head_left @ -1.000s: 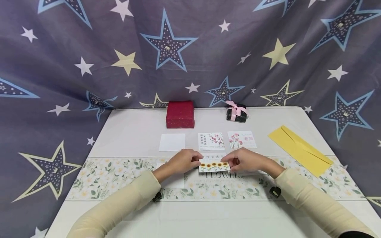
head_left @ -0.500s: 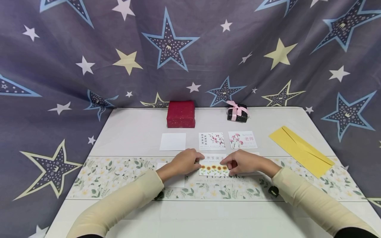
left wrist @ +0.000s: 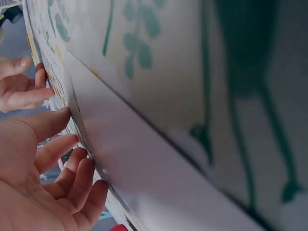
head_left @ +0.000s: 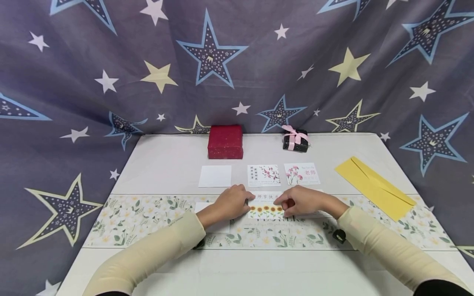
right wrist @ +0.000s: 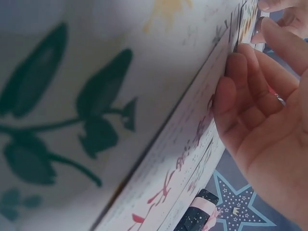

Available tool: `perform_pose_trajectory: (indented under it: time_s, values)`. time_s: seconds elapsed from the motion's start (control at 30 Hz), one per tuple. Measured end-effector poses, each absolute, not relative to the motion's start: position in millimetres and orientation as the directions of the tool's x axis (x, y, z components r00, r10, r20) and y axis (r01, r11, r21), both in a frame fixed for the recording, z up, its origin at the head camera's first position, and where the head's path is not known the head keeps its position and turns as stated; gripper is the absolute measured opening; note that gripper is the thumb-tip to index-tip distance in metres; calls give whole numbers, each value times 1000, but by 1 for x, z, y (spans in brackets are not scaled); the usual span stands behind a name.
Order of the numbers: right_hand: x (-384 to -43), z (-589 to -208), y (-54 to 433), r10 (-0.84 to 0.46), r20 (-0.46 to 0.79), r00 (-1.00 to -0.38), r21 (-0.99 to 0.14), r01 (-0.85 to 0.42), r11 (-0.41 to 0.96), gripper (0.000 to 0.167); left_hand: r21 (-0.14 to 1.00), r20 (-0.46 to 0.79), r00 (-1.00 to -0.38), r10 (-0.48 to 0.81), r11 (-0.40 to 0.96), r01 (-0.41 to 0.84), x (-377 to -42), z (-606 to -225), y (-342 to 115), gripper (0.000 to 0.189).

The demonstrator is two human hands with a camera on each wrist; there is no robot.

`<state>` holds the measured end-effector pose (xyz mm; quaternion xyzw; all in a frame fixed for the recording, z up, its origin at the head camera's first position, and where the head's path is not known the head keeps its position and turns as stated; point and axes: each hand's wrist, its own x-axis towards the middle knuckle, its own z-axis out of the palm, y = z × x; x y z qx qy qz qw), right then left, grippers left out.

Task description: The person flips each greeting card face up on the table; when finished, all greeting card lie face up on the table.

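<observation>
A white card with a row of sunflowers and printed characters (head_left: 266,205) lies flat on the table. My left hand (head_left: 230,203) is at its left edge, fingertips touching there. At the card's right edge, my right hand (head_left: 305,200) rests with thumb and index finger spread along it. Under the left hand and wrist lies a blank white card (head_left: 222,227), partly hidden. Another card, with red flowers (right wrist: 166,185), lies beneath the right hand and is mostly covered in the head view. In the left wrist view, the left hand's fingers (left wrist: 77,180) are loosely bent.
Behind the hands lie a blank card (head_left: 215,176), a plum-blossom card (head_left: 264,176) and a pink-flower card (head_left: 301,174). Further back stand a red box (head_left: 225,142) and a black box with a pink ribbon (head_left: 295,139). A yellow envelope (head_left: 375,188) lies at right.
The sunflower card was held tilted up between both hands a second ago; it has come down flat on the table. Since half a second ago, the hands have barely shifted.
</observation>
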<state>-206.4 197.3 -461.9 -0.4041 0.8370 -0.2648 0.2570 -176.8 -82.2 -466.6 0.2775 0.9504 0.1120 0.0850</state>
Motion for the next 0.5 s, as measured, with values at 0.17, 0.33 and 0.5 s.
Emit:
perform_pose_trajectory:
  time_s: [0.17, 0.33, 0.5]
  values:
    - [-206, -456, 195, -805, -256, -535, -655, -517, 551, 39, 244, -91, -829, 551, 820, 518, -176, -470, -83, 39]
    - [-210, -453, 190, -807, -247, -536, -642, -534, 551, 37, 267, -84, -829, 553, 814, 516, -175, -469, -86, 37]
    - [-215, -452, 185, -812, -215, -542, -658, -534, 531, 35, 294, -80, -827, 557, 806, 514, -176, -466, -92, 32]
